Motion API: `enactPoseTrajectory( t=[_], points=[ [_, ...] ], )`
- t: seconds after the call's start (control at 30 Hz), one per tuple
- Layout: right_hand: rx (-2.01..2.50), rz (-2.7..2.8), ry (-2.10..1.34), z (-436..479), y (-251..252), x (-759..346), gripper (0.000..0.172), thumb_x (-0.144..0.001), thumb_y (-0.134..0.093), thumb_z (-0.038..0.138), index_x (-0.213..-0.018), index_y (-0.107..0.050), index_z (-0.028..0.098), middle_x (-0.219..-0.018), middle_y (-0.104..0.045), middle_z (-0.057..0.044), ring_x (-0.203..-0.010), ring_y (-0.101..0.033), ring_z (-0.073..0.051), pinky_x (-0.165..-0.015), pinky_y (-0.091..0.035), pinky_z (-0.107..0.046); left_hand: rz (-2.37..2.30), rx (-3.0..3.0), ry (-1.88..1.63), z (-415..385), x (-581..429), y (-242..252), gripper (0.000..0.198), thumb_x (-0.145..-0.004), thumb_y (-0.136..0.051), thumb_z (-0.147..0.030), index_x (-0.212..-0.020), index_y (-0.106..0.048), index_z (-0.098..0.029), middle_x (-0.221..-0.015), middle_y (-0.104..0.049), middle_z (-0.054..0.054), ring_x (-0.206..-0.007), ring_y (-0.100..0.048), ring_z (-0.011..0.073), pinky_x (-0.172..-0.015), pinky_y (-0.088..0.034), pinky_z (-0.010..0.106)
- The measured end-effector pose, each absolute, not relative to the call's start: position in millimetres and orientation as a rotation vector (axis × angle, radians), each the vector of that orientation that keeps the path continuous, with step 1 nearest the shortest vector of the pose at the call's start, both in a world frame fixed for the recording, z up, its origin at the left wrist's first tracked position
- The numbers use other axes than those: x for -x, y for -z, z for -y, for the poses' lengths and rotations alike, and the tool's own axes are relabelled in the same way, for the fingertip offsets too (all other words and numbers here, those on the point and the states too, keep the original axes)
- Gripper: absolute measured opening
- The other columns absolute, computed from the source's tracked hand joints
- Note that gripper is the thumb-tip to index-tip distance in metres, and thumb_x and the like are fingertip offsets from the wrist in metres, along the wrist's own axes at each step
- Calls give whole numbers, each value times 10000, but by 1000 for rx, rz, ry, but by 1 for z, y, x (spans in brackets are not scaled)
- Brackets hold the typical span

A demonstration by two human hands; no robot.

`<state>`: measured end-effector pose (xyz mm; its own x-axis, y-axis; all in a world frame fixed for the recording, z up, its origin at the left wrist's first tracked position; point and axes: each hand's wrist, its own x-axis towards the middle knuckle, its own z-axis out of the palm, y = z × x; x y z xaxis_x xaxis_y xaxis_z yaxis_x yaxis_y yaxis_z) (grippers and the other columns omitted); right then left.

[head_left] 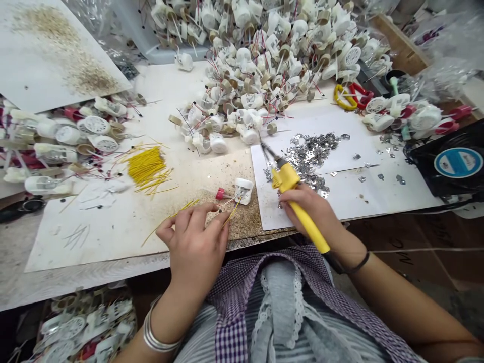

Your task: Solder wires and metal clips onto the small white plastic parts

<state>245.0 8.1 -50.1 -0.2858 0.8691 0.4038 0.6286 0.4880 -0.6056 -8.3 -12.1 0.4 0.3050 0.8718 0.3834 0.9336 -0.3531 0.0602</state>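
Note:
My left hand [198,242] is pinched at the front edge of the table, holding a thin yellow wire [235,209] between thumb and fingers. The wire's far end reaches a small white plastic part [244,187], which has a red piece [220,193] and thin leads on its left. A few more yellow wires [191,203] stick out beyond my left fingers. My right hand [317,209] is wrapped round a yellow-handled soldering iron [308,227]. Its dark tip points away from me, above and right of the white part, apart from it.
Small metal pieces [312,154] lie scattered on white paper at right. A bundle of yellow wires [146,169] lies left. White plastic assemblies [260,65] are heaped at the back, with more at the left [75,133]. Yellow-and-red-handled tools [345,97] lie back right.

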Motion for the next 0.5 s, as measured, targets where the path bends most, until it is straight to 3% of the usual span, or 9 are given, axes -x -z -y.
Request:
enactPoseTrajectory(
  t=[0.13,0.27,0.4,0.5],
  points=[
    [1141,1977,-564,-5,46,-219,284,-889,-565,128,-1127,-559,282,-955,-603,-16,-831,-631,-157,-729,-552,-285,1430,2489,648,7,7,-6,118,-841,-696,-201,-948,-701,-249,-985,-734,19,-877,-581,230,-797,-318,422],
    [1240,1782,-590,3,36,-233,222,-907,-567,189,-1112,-581,274,-998,-648,-31,-877,-660,-170,-786,-550,-316,1167,2594,663,-5,2,2,152,-835,-697,-198,-982,-691,-237,-1072,-731,14,-931,-571,234,-820,-352,408],
    [1295,1742,-592,27,29,-266,109,-893,-590,221,-971,-649,270,-812,-672,7,-705,-663,-147,-651,-528,-269,1035,2766,578,-22,-9,10,70,-877,-627,-187,-933,-670,-183,-1101,-716,29,-883,-572,209,-775,-388,364],
    [1349,1709,-604,50,31,-286,223,-851,-631,197,-1063,-624,266,-826,-696,-7,-703,-682,-160,-616,-537,-264,1109,2846,564,-29,-19,13,97,-916,-558,-190,-911,-652,-169,-930,-714,22,-785,-564,186,-737,-387,353]
  ],
)
